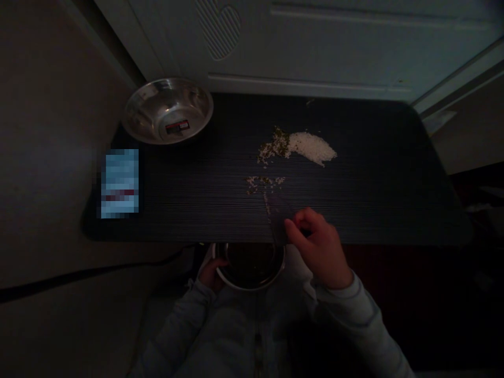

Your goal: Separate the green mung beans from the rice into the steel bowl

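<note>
With fingers of right hand, pinched scraper beside loose rice toward table's near edge; with left hand, gripped bowl.

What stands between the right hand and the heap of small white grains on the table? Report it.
Nothing visible: only dark, ribbed tabletop separates the right hand from the white heap. A sparse row of white and green grains lies left of that path, as does the hand's flat, dark scraper.

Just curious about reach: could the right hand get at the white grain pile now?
Probably yes: the white grain pile lies on the tabletop beyond the right hand, with nothing visible blocking it, though the fingers already hold a thin flat sheet.
</note>
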A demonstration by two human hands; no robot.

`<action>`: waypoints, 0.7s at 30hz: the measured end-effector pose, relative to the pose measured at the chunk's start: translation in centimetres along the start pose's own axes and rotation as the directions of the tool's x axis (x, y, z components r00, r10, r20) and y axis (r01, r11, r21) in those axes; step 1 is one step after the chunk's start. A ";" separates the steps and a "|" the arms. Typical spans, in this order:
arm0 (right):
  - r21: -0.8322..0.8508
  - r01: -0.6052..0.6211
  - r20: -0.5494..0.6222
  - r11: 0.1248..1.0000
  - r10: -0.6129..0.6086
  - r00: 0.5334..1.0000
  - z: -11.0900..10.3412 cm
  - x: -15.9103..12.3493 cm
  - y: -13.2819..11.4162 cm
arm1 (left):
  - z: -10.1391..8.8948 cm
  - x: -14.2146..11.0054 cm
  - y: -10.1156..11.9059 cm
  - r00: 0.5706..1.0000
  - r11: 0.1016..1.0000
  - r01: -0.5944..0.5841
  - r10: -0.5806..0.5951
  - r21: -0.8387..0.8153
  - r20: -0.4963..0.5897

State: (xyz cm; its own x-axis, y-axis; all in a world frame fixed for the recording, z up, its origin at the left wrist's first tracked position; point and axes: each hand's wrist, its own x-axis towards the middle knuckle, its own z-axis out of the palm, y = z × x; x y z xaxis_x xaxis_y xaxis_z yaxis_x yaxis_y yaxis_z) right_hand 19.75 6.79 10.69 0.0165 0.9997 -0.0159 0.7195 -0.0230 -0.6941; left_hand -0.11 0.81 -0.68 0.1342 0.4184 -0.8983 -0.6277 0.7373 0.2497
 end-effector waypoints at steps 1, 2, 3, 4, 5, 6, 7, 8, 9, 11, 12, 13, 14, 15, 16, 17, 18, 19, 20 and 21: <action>-0.010 -0.002 0.003 1.000 0.002 1.000 -0.1 -0.1 0.0 | 0.0 0.0 0.0 1.000 1.000 -0.003 0.003 -0.001 -0.004; -0.018 -0.002 0.004 1.000 0.002 1.000 -0.2 -0.1 0.1 | 0.0 -0.1 0.0 1.000 1.000 -0.006 0.006 -0.001 -0.010; -0.024 -0.001 0.005 1.000 0.001 1.000 -0.3 -0.2 0.1 | 0.0 -0.1 0.0 1.000 1.000 -0.008 0.008 0.001 -0.017; -0.030 -0.001 0.004 1.000 0.001 1.000 -0.3 -0.2 0.2 | 0.0 -0.1 0.0 1.000 1.000 -0.006 0.006 0.003 -0.022; -0.033 -0.002 0.002 0.999 0.002 1.000 -0.4 -0.2 0.3 | 0.0 -0.1 0.0 1.000 1.000 0.000 0.000 0.005 -0.023; -0.032 -0.003 0.004 0.999 0.004 1.000 -0.5 -0.3 0.4 | -0.1 -0.1 -0.1 1.000 1.000 0.005 -0.005 0.004 -0.023; -0.024 -0.007 0.009 1.000 0.007 1.000 -0.6 -0.3 0.5 | -0.1 0.0 -0.1 1.000 1.000 0.007 -0.007 0.002 -0.020; -0.013 -0.011 0.018 1.000 0.012 1.000 -0.6 -0.3 0.5 | -0.1 0.0 -0.1 1.000 1.000 0.006 -0.006 0.001 -0.015; 0.002 -0.016 0.031 1.000 0.016 0.999 -0.7 -0.4 0.5 | -0.1 0.1 -0.1 1.000 1.000 0.002 -0.002 0.000 -0.007; 0.033 -0.016 0.045 0.999 0.014 0.999 -0.6 -0.5 0.4 | -0.1 0.1 -0.1 1.000 1.000 -0.017 0.017 0.001 0.018; 0.041 -0.009 0.045 0.999 0.007 0.999 -0.6 -0.6 0.2 | -0.1 0.2 -0.1 0.999 1.000 -0.027 0.027 0.000 0.033; 0.041 0.003 0.042 0.999 -0.005 0.999 -0.5 -0.7 0.0 | -0.1 0.2 -0.1 0.999 0.999 -0.033 0.033 0.000 0.042; 0.035 0.020 0.037 0.999 -0.021 0.999 -0.3 -0.7 -0.2 | -0.1 0.2 -0.1 0.998 0.999 -0.034 0.034 0.001 0.044; 0.022 0.038 0.036 0.999 -0.039 0.999 -0.2 -0.7 -0.5 | -0.1 0.2 -0.1 0.999 0.999 -0.033 0.032 0.004 0.039; 0.005 0.056 0.038 0.998 -0.056 0.998 0.0 -0.8 -0.7 | -0.1 0.2 -0.1 0.999 1.000 -0.030 0.030 0.009 0.028; -0.014 0.068 0.041 0.998 -0.068 0.997 0.2 -0.8 -0.9 | -0.1 0.2 -0.1 1.000 1.000 -0.027 0.027 0.015 0.014; -0.033 0.075 0.043 0.997 -0.074 0.996 0.4 -0.7 -1.1 | 0.0 0.1 0.0 1.000 1.000 -0.024 0.024 0.019 0.001; -0.050 0.076 0.039 0.996 -0.074 0.997 0.5 -0.7 -1.2 | 0.0 0.1 0.0 1.000 0.999 -0.025 0.025 0.021 -0.008; -0.065 0.071 0.032 0.995 -0.069 0.997 0.6 -0.6 -1.2 | 0.0 0.0 0.0 1.000 1.000 -0.024 0.024 0.019 -0.011; -0.078 0.063 0.021 0.995 -0.062 0.998 0.6 -0.6 -1.1 | 0.0 0.0 0.0 1.000 1.000 -0.022 0.022 0.013 -0.011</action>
State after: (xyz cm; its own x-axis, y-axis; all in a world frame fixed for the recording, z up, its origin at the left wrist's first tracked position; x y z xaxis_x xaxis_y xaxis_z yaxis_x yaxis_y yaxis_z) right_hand 18.54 6.25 11.01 -0.0426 0.9990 0.0118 0.7710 0.0404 -0.6355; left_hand -0.12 0.85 -0.68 0.1118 0.4290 -0.8964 -0.6203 0.7349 0.2744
